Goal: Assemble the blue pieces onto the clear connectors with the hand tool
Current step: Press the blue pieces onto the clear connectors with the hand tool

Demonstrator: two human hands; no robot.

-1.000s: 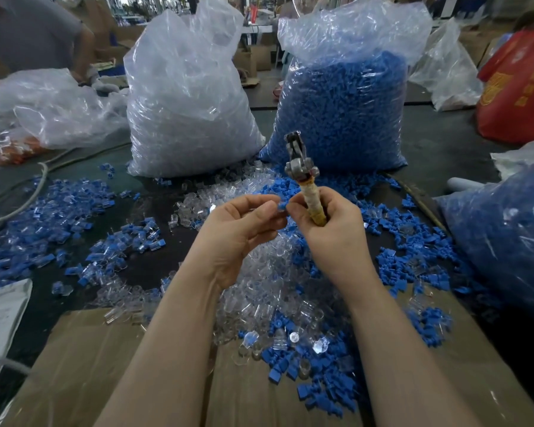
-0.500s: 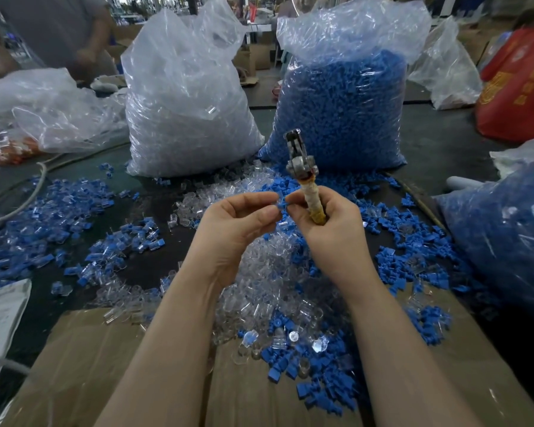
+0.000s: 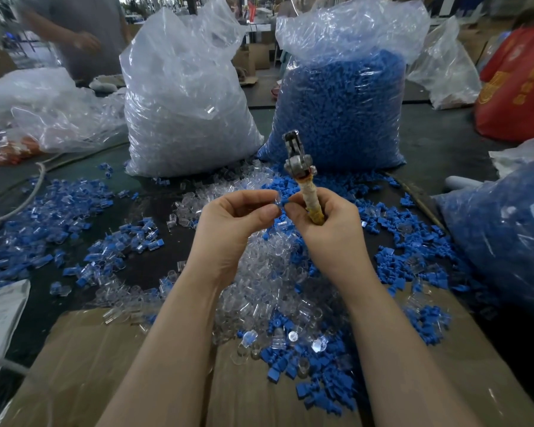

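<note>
My right hand (image 3: 327,223) grips the taped handle of the hand tool (image 3: 302,174), whose metal head points up and away. Its thumb and forefinger also pinch a small blue piece (image 3: 285,202). My left hand (image 3: 238,220) pinches a clear connector (image 3: 276,200) right against that blue piece, above the table. Under both hands lies a heap of clear connectors (image 3: 259,288) mixed with loose blue pieces (image 3: 318,380). To the left is a spread of joined blue-and-clear parts (image 3: 43,217).
A large bag of clear connectors (image 3: 185,112) and a large bag of blue pieces (image 3: 339,112) stand at the back. Another blue-filled bag (image 3: 506,235) sits at the right, a red bag (image 3: 518,87) behind it. Cardboard (image 3: 90,365) covers the near edge. A person (image 3: 74,35) stands back left.
My fingertips have drawn closer, bringing the clear connector and blue piece together. The tool stays upright. The person at the back left has shifted to the right.
</note>
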